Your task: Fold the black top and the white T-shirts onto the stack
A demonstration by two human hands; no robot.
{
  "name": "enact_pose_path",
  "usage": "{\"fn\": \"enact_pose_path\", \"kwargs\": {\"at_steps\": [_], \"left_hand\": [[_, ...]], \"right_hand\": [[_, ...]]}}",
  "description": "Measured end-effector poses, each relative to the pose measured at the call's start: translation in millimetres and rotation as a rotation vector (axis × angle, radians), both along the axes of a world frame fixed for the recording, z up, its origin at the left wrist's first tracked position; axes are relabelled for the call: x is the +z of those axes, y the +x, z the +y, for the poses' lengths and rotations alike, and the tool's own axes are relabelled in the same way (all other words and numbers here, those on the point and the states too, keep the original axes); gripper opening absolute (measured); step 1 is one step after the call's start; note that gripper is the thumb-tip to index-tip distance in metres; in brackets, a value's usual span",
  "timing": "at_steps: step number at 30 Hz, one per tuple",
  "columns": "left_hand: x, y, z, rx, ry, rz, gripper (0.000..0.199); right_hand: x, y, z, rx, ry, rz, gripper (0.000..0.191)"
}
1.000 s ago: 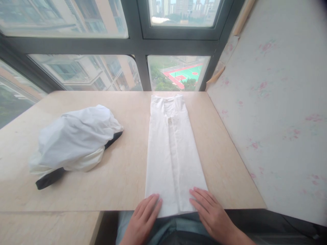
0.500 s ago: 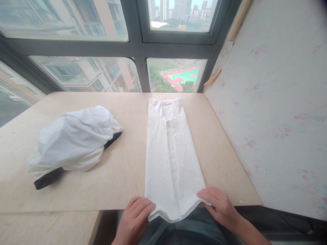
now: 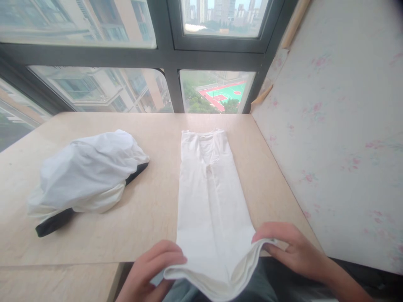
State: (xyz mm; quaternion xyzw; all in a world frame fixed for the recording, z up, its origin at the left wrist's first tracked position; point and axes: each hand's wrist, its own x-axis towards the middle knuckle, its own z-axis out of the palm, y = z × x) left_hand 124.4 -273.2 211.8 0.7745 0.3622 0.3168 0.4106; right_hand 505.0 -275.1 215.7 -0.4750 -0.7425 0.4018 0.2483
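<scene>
A dark-framed window [image 3: 166, 58] and flowered wall [image 3: 340, 134] border the pale worktop [image 3: 160, 197]; along it lies a long folded white garment [image 3: 195, 205], layered near end pinched by left hand [image 3: 153, 266] and right hand [image 3: 292, 247]

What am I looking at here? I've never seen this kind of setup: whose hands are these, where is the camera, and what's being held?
There is no machine: these are a person's bare hands. Every picture comes from one camera worn on that person's head, looking forward and down. On the pale table lies a folded white garment, its near end reaching past the table's edge. The left hand has its grip on one near corner and the right hand on the other; the edge sags between them. To the left lies a crumpled white bundle with black strips. Beyond is a window.
</scene>
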Motion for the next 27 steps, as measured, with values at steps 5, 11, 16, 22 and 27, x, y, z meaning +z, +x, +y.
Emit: {"fn": "enact_pose_path", "kwargs": {"at_steps": [5,11,16,22,27], "left_hand": [[-10.7,21.7,129.0,0.368,-0.122,-0.043,0.025],[-76.2,37.1,218.3,0.586,-0.155,0.315,0.022],[-87.1,27.9,211.4,0.596,-0.180,0.273,0.027],[-85.3,23.7,218.0,0.605,-0.125,0.402,0.025],[-84.9,32.9,221.1,0.665,0.042,0.629,0.032]], "right_hand": [[-21.6,-0.2,121.0,-0.347,0.005,0.130,0.028],[-89.7,-10.2,209.5,-0.503,-0.083,-0.103,0.032],[-106.6,-5.4,203.9,-0.561,-0.035,-0.066,0.035],[-105.5,-8.2,209.7,-0.608,0.082,-0.044,0.031],[-112.4,-10.0,229.0,-0.576,0.210,-0.177,0.028]]}}
